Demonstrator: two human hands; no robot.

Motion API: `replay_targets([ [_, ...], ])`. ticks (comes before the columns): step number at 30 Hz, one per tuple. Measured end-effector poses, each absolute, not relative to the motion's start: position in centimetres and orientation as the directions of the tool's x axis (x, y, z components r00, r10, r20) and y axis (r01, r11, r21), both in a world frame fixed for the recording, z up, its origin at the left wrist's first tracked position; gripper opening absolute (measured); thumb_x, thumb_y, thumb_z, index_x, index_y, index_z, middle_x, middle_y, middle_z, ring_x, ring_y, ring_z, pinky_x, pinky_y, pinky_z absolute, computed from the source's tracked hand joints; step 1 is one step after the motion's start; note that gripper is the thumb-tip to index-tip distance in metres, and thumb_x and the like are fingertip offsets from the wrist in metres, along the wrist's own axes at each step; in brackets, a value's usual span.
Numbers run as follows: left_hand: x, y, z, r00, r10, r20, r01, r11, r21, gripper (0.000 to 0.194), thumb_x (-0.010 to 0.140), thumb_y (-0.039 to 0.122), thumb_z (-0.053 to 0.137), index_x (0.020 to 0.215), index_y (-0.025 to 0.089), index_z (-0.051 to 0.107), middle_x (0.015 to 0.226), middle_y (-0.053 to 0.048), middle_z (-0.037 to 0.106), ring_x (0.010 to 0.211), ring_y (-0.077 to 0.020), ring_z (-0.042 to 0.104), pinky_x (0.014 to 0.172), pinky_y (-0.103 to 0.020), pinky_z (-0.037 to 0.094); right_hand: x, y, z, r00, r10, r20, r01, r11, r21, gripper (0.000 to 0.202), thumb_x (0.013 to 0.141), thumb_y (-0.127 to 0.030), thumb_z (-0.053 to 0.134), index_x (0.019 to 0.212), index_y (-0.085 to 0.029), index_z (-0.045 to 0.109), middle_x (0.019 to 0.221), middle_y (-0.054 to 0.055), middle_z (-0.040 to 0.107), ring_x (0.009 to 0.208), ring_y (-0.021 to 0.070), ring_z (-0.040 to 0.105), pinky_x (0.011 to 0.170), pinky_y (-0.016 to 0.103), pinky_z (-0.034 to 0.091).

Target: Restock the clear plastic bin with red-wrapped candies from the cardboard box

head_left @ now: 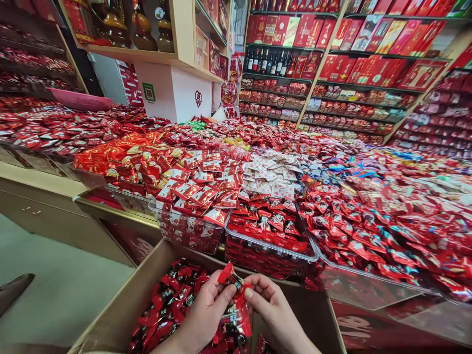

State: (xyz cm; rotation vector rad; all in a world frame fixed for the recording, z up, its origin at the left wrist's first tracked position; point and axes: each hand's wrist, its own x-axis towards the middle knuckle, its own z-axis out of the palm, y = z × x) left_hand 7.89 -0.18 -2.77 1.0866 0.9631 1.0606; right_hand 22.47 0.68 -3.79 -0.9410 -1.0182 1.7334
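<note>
Both my hands meet at the bottom centre over an open cardboard box (121, 307) filled with red wrapped candies (169, 300). My left hand (204, 312) and my right hand (271, 305) pinch a small bunch of red candy packets (236, 295) between them, fingertips gripping the top packet from both sides. More packets hang below my fingers, down to the heap in the box. Just beyond the box stands a clear plastic bin (271, 248) of the same kind of red candies.
A broad display of clear bins (186, 228) heaped with red, gold and white wrapped sweets spreads ahead. Shelves of red gift boxes and bottles (342, 54) line the back wall. A wooden counter (44, 206) and pale floor (62, 290) lie to the left.
</note>
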Motion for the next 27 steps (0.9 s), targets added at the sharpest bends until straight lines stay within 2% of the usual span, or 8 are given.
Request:
replay_targets([
  [4,7.6,-0.3,-3.3,0.267,0.959,-0.093,-0.023,0.103,0.994,0.029,0.076,0.030,0.055,0.103,0.021,0.052,0.087,0.000,0.060,0.080,-0.0137,0.053,0.072,-0.023,0.041,22.3,0.8,-4.1,-0.282,0.949,-0.143,-0.253,-0.217,-0.943,0.027,0.063,-0.038,0.067,0.069,-0.013,0.056,0.058,-0.001,0.054,0.051,0.0074,0.045,0.051,0.021,0.034],
  [7,7.8,-0.2,-4.1,0.303,0.935,-0.186,-0.153,0.240,0.959,0.035,0.071,0.037,0.060,0.098,0.018,0.054,0.068,0.003,0.055,0.056,-0.0076,0.046,0.050,-0.018,0.036,22.3,0.8,-4.1,-0.224,0.970,-0.097,-0.171,-0.137,-0.976,0.030,0.064,-0.041,0.064,0.060,-0.014,0.053,0.052,-0.001,0.051,0.049,0.0089,0.043,0.050,0.022,0.033],
  [11,7.8,0.4,-4.8,0.391,0.881,-0.266,-0.339,0.407,0.849,0.035,0.065,0.042,0.065,0.086,0.016,0.057,0.049,0.007,0.045,0.038,-0.0020,0.032,0.040,-0.016,0.024,22.4,0.6,-4.0,-0.202,0.979,-0.035,-0.143,-0.065,-0.988,0.028,0.068,-0.043,0.060,0.063,-0.016,0.054,0.054,-0.002,0.049,0.048,0.0088,0.041,0.048,0.022,0.033],
  [14,7.4,0.4,-4.2,0.579,0.744,-0.334,-0.375,0.607,0.701,0.030,0.069,0.043,0.061,0.086,0.018,0.056,0.039,0.010,0.038,0.027,-0.0009,0.026,0.035,-0.016,0.017,22.4,0.4,-3.7,-0.213,0.975,-0.062,-0.273,-0.120,-0.955,0.024,0.073,-0.043,0.055,0.075,-0.020,0.058,0.060,-0.002,0.051,0.050,0.0091,0.043,0.050,0.022,0.035],
  [19,6.7,-0.5,-2.3,0.800,0.508,-0.321,-0.435,0.858,0.274,0.020,0.068,0.031,0.065,0.075,0.015,0.056,0.048,0.009,0.037,0.031,0.0012,0.025,0.035,-0.014,0.014,22.5,0.2,-3.1,-0.358,0.932,-0.056,-0.500,-0.242,-0.832,0.041,0.068,-0.030,0.065,0.107,-0.026,0.052,0.103,0.005,0.055,0.061,0.0075,0.049,0.052,0.020,0.035],
  [21,6.8,-0.9,-2.0,0.843,0.457,-0.284,-0.418,0.889,0.189,0.017,0.067,0.026,0.065,0.071,0.013,0.055,0.049,0.009,0.033,0.033,0.0017,0.024,0.036,-0.013,0.015,22.6,0.2,-3.0,-0.421,0.906,-0.030,-0.515,-0.267,-0.815,0.039,0.068,-0.026,0.065,0.105,-0.023,0.053,0.095,0.005,0.057,0.062,0.0089,0.053,0.053,0.021,0.035],
  [24,7.1,-1.1,-2.1,0.852,0.438,-0.288,-0.386,0.896,0.221,0.013,0.068,0.024,0.062,0.069,0.015,0.054,0.050,0.009,0.033,0.033,0.0016,0.023,0.037,-0.013,0.013,22.9,0.1,-2.9,-0.438,0.897,-0.049,-0.508,-0.293,-0.810,0.028,0.067,-0.023,0.066,0.093,-0.019,0.055,0.071,0.000,0.057,0.058,0.0093,0.053,0.052,0.021,0.034],
  [27,7.2,-1.1,-2.7,0.738,0.555,-0.383,-0.374,0.810,0.452,0.011,0.073,0.028,0.057,0.078,0.019,0.053,0.049,0.010,0.035,0.032,0.0004,0.022,0.036,-0.016,0.011,23.2,0.3,-2.8,-0.324,0.939,-0.116,-0.456,-0.263,-0.850,0.020,0.066,-0.024,0.067,0.080,-0.017,0.054,0.058,-0.005,0.049,0.045,0.0034,0.041,0.043,0.017,0.025],
])
